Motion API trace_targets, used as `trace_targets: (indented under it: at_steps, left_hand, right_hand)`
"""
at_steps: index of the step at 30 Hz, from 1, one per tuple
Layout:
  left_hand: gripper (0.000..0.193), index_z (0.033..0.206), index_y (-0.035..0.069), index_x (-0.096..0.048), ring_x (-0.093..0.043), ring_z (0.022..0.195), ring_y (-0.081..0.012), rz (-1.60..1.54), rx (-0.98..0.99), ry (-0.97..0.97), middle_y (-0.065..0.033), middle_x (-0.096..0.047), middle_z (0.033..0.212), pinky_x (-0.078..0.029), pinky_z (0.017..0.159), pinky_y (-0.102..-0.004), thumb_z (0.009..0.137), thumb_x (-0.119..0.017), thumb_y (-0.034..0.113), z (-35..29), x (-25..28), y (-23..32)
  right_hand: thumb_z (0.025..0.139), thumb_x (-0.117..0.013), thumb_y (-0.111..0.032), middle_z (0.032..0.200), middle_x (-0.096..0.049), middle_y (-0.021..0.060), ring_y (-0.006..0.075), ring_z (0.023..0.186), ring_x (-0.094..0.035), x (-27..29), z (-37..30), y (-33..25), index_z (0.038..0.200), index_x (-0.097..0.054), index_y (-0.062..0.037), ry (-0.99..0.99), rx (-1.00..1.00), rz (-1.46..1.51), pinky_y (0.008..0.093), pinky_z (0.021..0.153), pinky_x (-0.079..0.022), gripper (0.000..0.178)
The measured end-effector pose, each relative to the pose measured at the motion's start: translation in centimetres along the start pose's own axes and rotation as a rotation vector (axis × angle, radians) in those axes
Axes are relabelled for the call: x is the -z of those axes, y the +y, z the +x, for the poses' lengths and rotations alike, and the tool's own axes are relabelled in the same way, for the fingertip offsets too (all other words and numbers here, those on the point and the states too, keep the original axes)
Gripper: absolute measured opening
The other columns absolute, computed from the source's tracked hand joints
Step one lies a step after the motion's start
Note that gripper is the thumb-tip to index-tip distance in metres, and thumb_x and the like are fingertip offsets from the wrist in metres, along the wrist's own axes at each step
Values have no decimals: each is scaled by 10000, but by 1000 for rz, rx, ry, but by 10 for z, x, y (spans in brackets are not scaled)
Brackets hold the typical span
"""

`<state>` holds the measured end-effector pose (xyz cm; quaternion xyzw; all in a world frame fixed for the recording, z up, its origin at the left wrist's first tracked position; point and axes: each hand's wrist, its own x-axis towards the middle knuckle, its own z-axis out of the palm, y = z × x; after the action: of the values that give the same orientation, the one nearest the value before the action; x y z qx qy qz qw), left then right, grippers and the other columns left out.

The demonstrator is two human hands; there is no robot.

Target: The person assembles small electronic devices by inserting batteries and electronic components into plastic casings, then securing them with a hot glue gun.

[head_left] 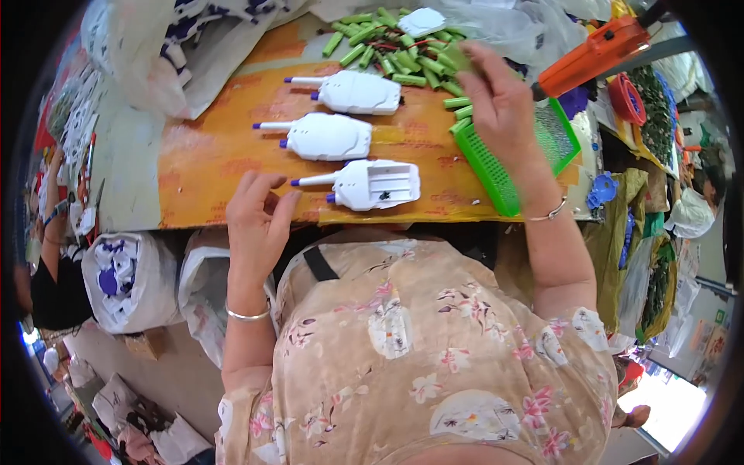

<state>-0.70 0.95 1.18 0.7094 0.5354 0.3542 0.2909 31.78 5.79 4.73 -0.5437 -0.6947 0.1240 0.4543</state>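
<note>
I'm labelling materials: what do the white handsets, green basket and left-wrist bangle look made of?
White handsets: probably moulded plastic, fairly matt, from their even colour and rounded shells.
Green basket: likely plastic, smooth-looking, from its uniform bright colour and regular perforations.
Bangle: apparently polished metal, from its silvery shine; plated or solid, I can't tell.

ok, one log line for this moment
left hand: beside open-compartment white device; right hand: at green cylinders, grip unclear; two more white devices: alongside

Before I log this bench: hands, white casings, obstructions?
Left hand looks empty, beside nearest white casing. Right hand at green cylinders, grip unclear. Casing's compartment open. Orange tool beside right hand.
</note>
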Motion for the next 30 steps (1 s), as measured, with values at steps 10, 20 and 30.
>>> trace_targets:
  at_steps: [10,20,30]
  left_hand:
    - [356,1240,-28,-573,-646,789,-101,-704,84,-252,-82,-635,1082,-513,694,-228,888,-617,-57,17,-44,38]
    - [160,1095,-23,-649,-645,651,-91,-904,304,-381,-44,-693,805,-527,593,-227,957,-619,52,19,-53,38]
    - [160,987,8,-668,-585,574,-61,-907,476,-567,-26,-672,758,-461,515,-200,994,-595,150,25,-62,51]
  right_hand:
    - [976,-567,-73,847,-632,-12,40,680,-533,-8,-53,-36,1192,-640,16,-460,-494,705,202,613,-451,245]
    - [960,-565,-63,790,-596,-13,64,683,-505,-5,-79,-35,1186,-644,4,-358,-477,538,232,602,-427,249]
    - [808,-690,20,1115,-644,172,321,1052,-613,1,-92,-36,1191,-626,-4,-126,48,11,363,903,-505,389]
